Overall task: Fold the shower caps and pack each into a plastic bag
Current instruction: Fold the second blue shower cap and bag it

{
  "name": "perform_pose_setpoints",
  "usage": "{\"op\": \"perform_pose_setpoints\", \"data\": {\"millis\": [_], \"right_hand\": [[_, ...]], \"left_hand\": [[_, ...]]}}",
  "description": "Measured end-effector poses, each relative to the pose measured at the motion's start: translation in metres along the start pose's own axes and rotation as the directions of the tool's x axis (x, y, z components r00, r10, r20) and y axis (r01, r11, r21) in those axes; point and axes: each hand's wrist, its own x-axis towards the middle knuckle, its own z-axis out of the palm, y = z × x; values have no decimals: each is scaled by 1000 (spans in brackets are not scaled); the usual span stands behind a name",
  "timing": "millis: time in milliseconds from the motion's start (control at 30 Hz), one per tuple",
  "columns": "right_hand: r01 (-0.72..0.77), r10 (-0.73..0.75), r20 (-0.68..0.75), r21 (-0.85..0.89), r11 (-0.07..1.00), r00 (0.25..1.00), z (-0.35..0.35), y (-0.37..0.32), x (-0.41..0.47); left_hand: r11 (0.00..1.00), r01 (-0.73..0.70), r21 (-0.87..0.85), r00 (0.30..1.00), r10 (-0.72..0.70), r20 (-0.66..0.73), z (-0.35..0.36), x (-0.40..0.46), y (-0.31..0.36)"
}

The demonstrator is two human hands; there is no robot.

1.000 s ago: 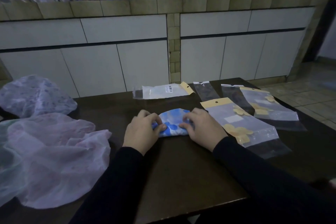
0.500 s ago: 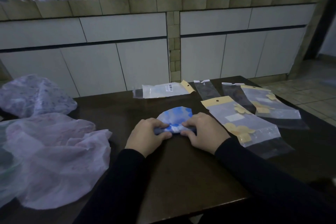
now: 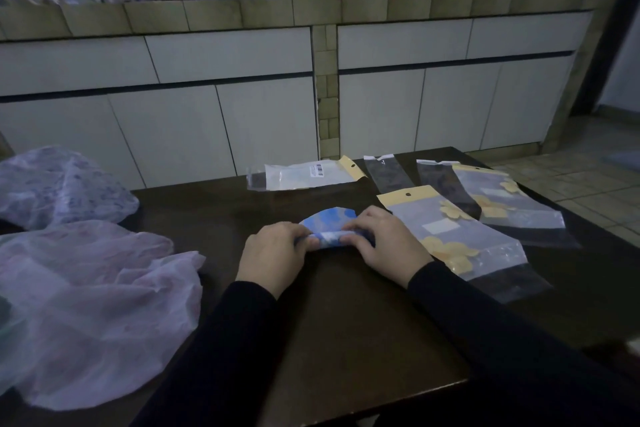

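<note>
A small blue-and-white shower cap (image 3: 329, 220), folded into a half-round, lies at the middle of the dark table (image 3: 346, 322). My left hand (image 3: 273, 255) pinches its near left edge and my right hand (image 3: 382, 243) pinches its near right edge, rolling that edge up. Just right of my right hand lies a clear plastic bag (image 3: 460, 236) with a yellow header and yellow flowers. A second such bag (image 3: 509, 201) lies further right. A white bag (image 3: 304, 175) with a barcode label lies at the far edge.
Loose pale lilac shower caps (image 3: 93, 305) are heaped at the table's left, with another (image 3: 59, 187) behind them. Two narrow clear bags (image 3: 388, 172) lie at the back right. White cabinet doors (image 3: 214, 128) stand close behind the table. Tiled floor (image 3: 588, 180) shows to the right.
Both hands have drawn the cap's near edge up and over, so the folded cap looks narrower than a second ago. The bags and loose caps have not moved.
</note>
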Motion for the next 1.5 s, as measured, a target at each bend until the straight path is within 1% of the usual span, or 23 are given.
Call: {"op": "perform_pose_setpoints", "data": {"millis": [100,233,367,467,533,567,633,667,700,767,800,867,933,1000,1167,1267,1367,1433,1500], "right_hand": [[-79,80,-31,21,997,996,0,-2,8],[-186,185,16,80,979,983,1,-6,21],[-228,227,22,114,967,974,3,-5,28],[-218,218,9,47,975,976,5,-5,30],[-186,186,-40,2,983,982,7,-4,31],[-165,164,-72,-16,986,984,7,-3,31],[-124,117,-90,-73,990,989,8,-2,30],[-104,96,-78,-108,989,992,7,-3,30],[-92,84,-63,-141,986,994,6,-4,30],[-91,89,-15,-221,971,996,3,-7,32],[-93,104,25,-272,958,994,1,-9,33],[-114,150,92,-314,942,984,-2,-11,33],[-138,170,91,-285,949,981,-2,-10,32],[-144,178,92,-291,946,980,1,-11,29],[-151,180,63,-320,935,982,7,-5,23],[-182,213,68,-312,932,975,7,-5,24],[-168,192,53,-301,939,980,8,-6,27],[-178,200,64,-250,952,978,8,-2,27],[-195,207,63,-152,969,976,5,2,27]], "left_hand": [[999,35,-38,999,-34,22,-1,8,1],[998,60,0,998,-60,33,4,22,-5],[996,80,-27,996,-79,37,7,32,-9],[997,80,-16,996,-80,28,10,35,-10],[997,75,21,997,-75,9,12,36,-9],[996,67,51,998,-66,-23,12,36,-8],[995,31,91,994,-22,-105,13,34,-6],[995,-6,100,992,18,-121,14,33,-4],[993,-46,104,992,58,-108,16,32,-2],[995,-86,40,994,89,-71,18,30,-1],[997,-71,-29,996,69,-60,18,30,-1],[991,-16,-136,1000,15,-13,15,29,-3],[989,31,-143,998,-24,56,13,28,-5],[993,53,-108,996,-45,72,12,29,-4],[999,21,-29,999,-20,26,12,30,-2],[999,0,37,1000,-1,21,11,31,1],[996,-23,91,1000,22,16,12,32,1],[996,-33,88,999,33,0,13,33,0],[997,-42,64,999,42,-11,14,33,-1]]}}
